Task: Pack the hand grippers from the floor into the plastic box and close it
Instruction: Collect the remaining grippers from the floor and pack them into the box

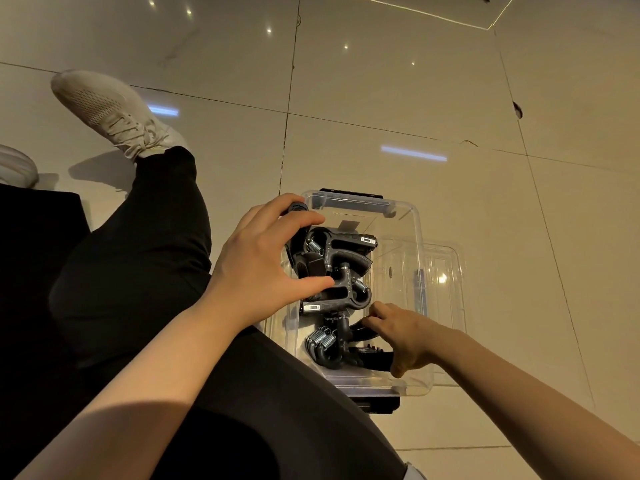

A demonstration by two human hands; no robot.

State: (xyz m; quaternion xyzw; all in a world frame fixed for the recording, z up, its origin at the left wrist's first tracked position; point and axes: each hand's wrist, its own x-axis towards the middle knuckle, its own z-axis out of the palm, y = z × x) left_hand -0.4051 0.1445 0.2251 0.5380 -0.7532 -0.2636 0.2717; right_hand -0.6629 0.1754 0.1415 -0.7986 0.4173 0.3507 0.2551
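Clear plastic box [412,237] on tiled floor [381,98], lid off. Left hand [266,258] over box's left rim, fingers curled round handle of black hand gripper [298,207] at rim. More hand grippers [341,268] piled inside box, just right of that grip, steel springs showing. Right hand [405,336] reaches into near end of box, fingers curled on black handle [375,358] there. Clear lid [446,271] lies flat on floor just beyond right hand, against box's right side. Person's dark-trousered legs [138,265] left of box.
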